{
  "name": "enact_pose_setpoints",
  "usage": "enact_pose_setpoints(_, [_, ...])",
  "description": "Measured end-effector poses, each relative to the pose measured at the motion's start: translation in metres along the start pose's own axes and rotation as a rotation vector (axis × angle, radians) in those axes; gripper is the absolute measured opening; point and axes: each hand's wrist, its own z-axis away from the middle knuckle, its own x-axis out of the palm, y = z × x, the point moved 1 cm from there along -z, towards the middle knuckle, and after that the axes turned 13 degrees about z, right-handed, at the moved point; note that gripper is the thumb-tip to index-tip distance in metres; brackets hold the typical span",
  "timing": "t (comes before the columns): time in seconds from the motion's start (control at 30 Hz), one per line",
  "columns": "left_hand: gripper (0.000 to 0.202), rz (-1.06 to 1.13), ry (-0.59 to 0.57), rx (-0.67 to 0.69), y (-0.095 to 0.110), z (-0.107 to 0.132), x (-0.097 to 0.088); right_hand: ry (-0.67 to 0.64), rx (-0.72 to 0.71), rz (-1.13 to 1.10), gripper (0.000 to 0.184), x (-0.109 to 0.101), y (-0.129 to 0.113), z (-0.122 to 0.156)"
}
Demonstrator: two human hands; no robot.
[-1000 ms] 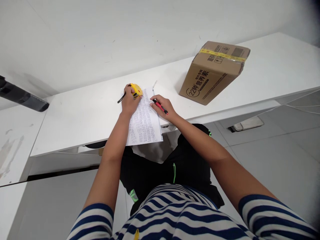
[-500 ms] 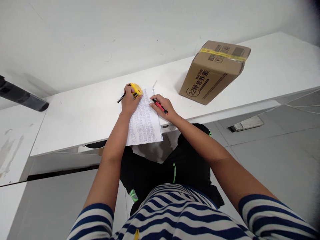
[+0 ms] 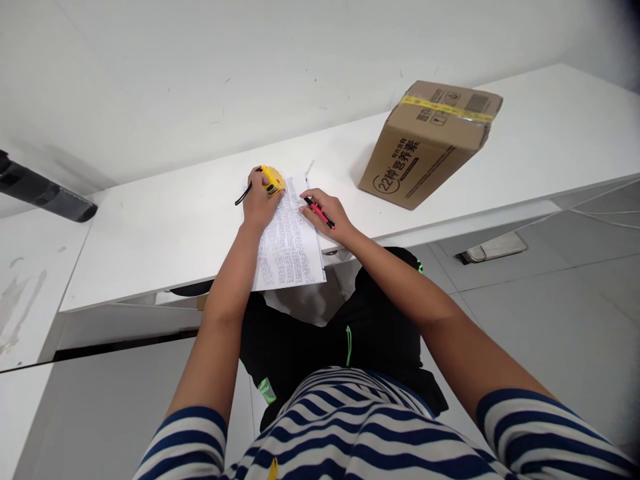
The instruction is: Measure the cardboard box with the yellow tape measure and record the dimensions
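My left hand (image 3: 260,201) is closed around a yellow tape measure (image 3: 273,179) with a black wrist strap, at the upper left of a written sheet of paper (image 3: 290,247). Dense rows of handwriting cover the sheet, whose lower end juts past the table's front edge. A red and black pen (image 3: 320,213) lies in the grip of my right hand (image 3: 333,208), over the right side of the sheet. The tape measure's blade is not visible.
A brown cardboard box (image 3: 420,153) with yellow tape stands to the right on the white table (image 3: 165,220). A dark cylindrical object (image 3: 50,190) is at the far left. Behind the table rises a white wall. A power strip (image 3: 495,248) lies on the floor at right.
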Motion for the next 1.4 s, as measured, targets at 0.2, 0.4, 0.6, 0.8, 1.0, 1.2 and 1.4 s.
enact_pose_setpoints(0.2, [0.050,0.015,0.005,-0.008,0.000,0.000,0.000,-0.028,0.052,0.006,0.031,0.000,-0.002,-0.001])
enact_pose_setpoints(0.4, [0.050,0.028,0.011,0.007,0.001,0.000,0.000,-0.074,0.166,-0.033,0.051,0.008,0.002,-0.006])
enact_pose_setpoints(0.6, [0.048,0.019,0.004,-0.002,0.001,0.000,-0.001,-0.090,0.176,-0.010,0.065,0.008,-0.001,-0.007])
enact_pose_setpoints(0.8, [0.048,0.026,0.010,-0.001,0.000,0.000,-0.001,-0.066,0.172,-0.008,0.056,0.007,-0.001,-0.007])
enact_pose_setpoints(1.0, [0.047,0.024,0.013,-0.001,0.001,0.000,-0.001,-0.073,0.178,-0.002,0.053,0.007,-0.002,-0.006])
enact_pose_setpoints(1.2, [0.048,0.034,0.018,0.013,0.000,0.000,0.000,-0.065,0.174,-0.009,0.051,0.007,-0.002,-0.005])
enact_pose_setpoints(1.4, [0.047,0.030,0.010,0.006,0.001,0.001,-0.001,-0.084,0.187,-0.006,0.052,0.005,-0.004,-0.006])
